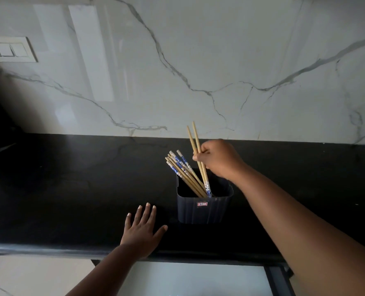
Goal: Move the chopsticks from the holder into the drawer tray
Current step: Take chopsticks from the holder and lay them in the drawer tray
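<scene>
We find one label only: a small red and white sticker (pixel 202 204) on the front wall of the dark ribbed holder (pixel 205 210), just below its rim. Its print is too small and blurred to read. We can read no other text, brand, number or sign.

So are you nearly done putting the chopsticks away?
Not nearly. Nothing looks put away yet: the open drawer below the counter shows no chopsticks in the part that is visible. In hand: the right hand pinches a pair of chopsticks with their patterned ends still inside the dark holder. The left hand rests flat on the counter. Left to do: the bundle of chopsticks leaning in the holder.
</scene>
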Demonstrator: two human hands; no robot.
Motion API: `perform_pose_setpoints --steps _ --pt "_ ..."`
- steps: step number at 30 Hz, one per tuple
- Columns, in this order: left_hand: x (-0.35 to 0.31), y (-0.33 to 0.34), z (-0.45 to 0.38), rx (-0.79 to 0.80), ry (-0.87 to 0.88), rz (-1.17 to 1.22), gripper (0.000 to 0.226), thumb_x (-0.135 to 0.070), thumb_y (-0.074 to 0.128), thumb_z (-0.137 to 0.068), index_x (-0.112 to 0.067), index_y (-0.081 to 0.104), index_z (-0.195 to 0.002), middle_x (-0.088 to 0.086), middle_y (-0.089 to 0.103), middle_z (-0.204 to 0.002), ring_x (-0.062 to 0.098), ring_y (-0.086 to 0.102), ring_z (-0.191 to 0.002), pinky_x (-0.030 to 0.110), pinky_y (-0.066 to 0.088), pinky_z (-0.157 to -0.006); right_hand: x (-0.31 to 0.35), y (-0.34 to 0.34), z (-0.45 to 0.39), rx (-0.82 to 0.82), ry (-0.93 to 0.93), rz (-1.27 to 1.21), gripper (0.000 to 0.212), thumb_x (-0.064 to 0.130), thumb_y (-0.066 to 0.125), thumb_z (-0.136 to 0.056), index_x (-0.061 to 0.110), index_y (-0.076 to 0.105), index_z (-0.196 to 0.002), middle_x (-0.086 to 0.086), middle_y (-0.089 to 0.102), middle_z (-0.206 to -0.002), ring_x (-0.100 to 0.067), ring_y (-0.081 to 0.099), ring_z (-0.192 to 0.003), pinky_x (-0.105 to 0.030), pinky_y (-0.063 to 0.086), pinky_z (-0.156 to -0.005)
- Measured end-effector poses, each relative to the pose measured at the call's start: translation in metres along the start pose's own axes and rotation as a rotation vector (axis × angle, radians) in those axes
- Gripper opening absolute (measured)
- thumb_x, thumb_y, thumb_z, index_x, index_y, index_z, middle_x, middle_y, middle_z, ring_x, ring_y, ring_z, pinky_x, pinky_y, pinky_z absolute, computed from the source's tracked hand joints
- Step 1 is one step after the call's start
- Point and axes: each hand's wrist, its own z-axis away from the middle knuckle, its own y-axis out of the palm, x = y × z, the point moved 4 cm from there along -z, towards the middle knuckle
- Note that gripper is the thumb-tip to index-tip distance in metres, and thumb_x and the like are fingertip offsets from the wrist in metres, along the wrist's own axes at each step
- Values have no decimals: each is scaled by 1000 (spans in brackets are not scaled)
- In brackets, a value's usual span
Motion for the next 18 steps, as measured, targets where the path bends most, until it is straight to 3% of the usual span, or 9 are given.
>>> perform_pose_setpoints --steps 2,5,7,10,12,14,16,18 --pt "-2 -22 -5 -11 -20 101 75 -61 38 -94 -25 12 -154 0 0 -164 22 -11 -149 49 -7 -117 13 -26 5 3 -32 -183 6 18 69 -88 12 72 -87 -5 73 -84 -18 71 -79 -34 59 -73" --pt "-17 -91 -2 -362 57 389 51 -39 57 -94 -20 48 -141 7 38 -153 29 22 -147 51 15 -117 31 -55 20 -13 -57 -423 9 12 70 -87 21 72 -87 -3 76 -88 -15 74 -83 -27 61 -72" --pt "-38 -145 11 -536 162 732 37 -34 65 -90 -20 63 -124 4 60 -132 22 50 -130 43 39 -108 39 -63 30 29 -42 -537 8 11 70 -87 18 72 -91 -4 77 -87 -15 74 -83 -28 61 -71" --pt "-87 -215 37 -401 339 1183 29 -47 70 -79 -34 70 -105 -9 73 -108 4 65 -107 25 50 -93 45 -55 46 171 -15 -576 9 11 69 -87 12 72 -95 -5 78 -87 -17 75 -83 -26 60 -67" --pt "-114 -245 49 -221 469 1286 23 -41 70 -83 -28 75 -101 1 75 -106 14 69 -102 29 55 -90 46 -41 56 236 19 -592 11 11 68 -87 8 71 -97 -7 77 -88 -17 75 -82 -24 59 -65" --pt "-132 -260 58 -78 541 1308 27 -29 67 -87 -7 72 -102 19 70 -99 32 66 -91 36 56 -84 44 -28 63 269 50 -628 13 11 69 -86 6 72 -98 -9 77 -88 -20 75 -83 -26 60 -67" --pt "-137 -261 61 -36 475 1315 26 -16 67 -88 6 67 -103 26 63 -93 35 61 -85 35 58 -80 41 -18 69 297 69 -659 15 12 71 -86 4 72 -98 -11 77 -88 -23 75 -84 -30 61 -69" --pt "-137 -257 64 -36 372 1334 17 -7 68 -86 2 68 -100 25 66 -94 32 65 -85 30 59 -76 38 -10 74 331 83 -669 17 13 72 -85 2 73 -98 -13 77 -89 -25 74 -84 -32 61 -71"
